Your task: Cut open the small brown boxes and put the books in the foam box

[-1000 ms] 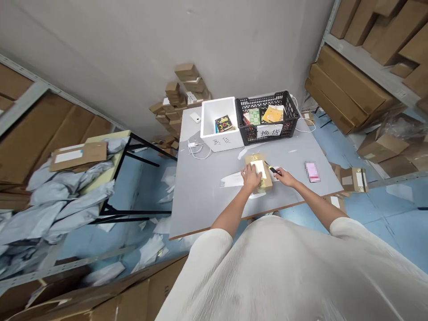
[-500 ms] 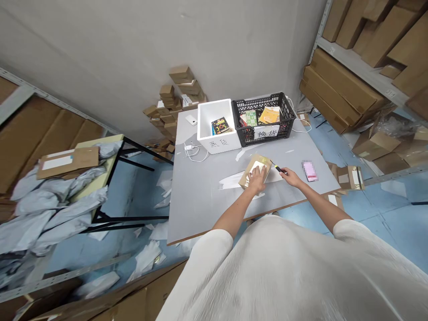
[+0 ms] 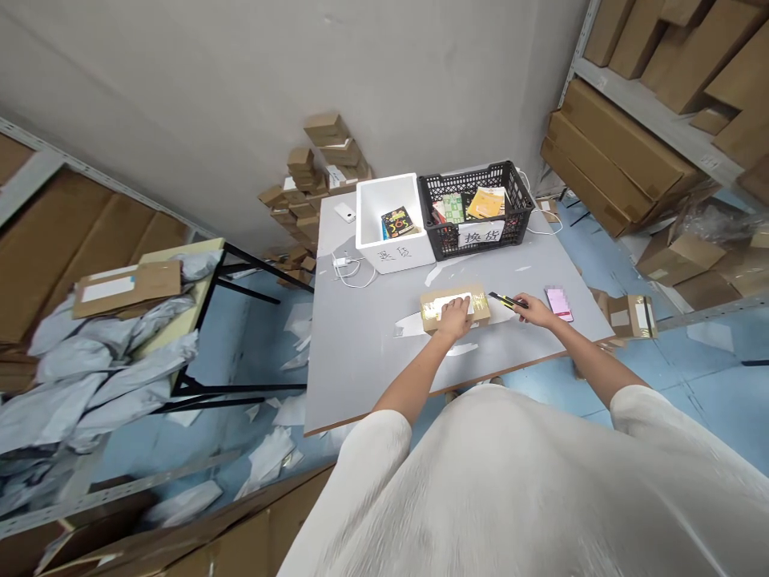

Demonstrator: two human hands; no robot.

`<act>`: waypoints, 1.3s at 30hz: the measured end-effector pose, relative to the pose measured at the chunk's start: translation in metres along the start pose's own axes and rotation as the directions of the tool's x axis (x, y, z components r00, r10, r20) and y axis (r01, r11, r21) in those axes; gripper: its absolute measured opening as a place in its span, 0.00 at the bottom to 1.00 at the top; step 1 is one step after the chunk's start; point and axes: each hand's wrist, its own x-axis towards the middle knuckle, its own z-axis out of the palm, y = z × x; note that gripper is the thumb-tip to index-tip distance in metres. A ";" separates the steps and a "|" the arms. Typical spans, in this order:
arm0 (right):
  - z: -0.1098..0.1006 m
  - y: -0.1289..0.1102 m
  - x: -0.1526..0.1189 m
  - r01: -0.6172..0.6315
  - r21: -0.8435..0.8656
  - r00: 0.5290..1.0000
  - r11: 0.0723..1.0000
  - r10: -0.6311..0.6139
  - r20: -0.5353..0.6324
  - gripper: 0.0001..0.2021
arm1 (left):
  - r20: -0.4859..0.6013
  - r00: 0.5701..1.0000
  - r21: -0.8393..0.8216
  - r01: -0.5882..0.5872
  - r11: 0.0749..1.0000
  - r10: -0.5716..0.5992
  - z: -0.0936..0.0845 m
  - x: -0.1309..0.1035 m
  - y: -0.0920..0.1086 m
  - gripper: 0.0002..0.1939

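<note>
A small brown cardboard box [image 3: 430, 308] with a white label and shiny tape lies lengthwise on the grey table [image 3: 354, 353]. My left hand [image 3: 455, 316] rests on the label side of the box with its fingers spread. To the right of the box, my right hand [image 3: 533, 309] is closed round a black and yellow cutter knife [image 3: 508, 300]. The knife's tip points left toward the box's right end, a little apart from it. Torn white paper [image 3: 409, 325] shows under and beside the box.
At the table's back stand a white foam box [image 3: 401, 256] and a black crate [image 3: 474, 234], both holding books. A pink-screened phone [image 3: 559, 303] lies right of my right hand. Grey parcels [image 3: 138, 373] cover a side table at left.
The box has turned from slanted to nearly straight across, with my left hand still on it. My right hand and the knife have moved slightly right, away from the box.
</note>
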 end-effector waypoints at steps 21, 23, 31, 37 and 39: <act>-0.008 -0.022 0.074 0.240 -0.617 0.970 0.750 -0.206 0.126 0.18 | -0.063 0.998 -0.008 -0.013 1.000 0.012 0.009 -0.003 0.002 0.35; -0.006 -0.018 0.072 0.193 -0.558 0.981 0.807 -0.141 0.136 0.18 | -0.066 0.998 -0.016 -0.009 1.000 0.008 0.009 -0.003 0.002 0.35; -0.013 -0.001 0.051 0.094 -0.333 0.983 0.938 -0.035 0.179 0.15 | -0.067 0.998 -0.027 0.003 1.000 -0.004 0.012 -0.002 0.002 0.35; -0.013 0.010 0.034 0.098 -0.286 0.976 0.953 -0.036 0.215 0.14 | -0.076 0.997 -0.055 -0.002 0.998 -0.002 0.007 -0.001 0.000 0.35; -0.013 0.013 0.028 0.053 -0.247 0.987 0.968 -0.013 0.158 0.14 | -0.059 0.998 -0.070 0.000 0.998 -0.004 0.004 0.000 -0.001 0.38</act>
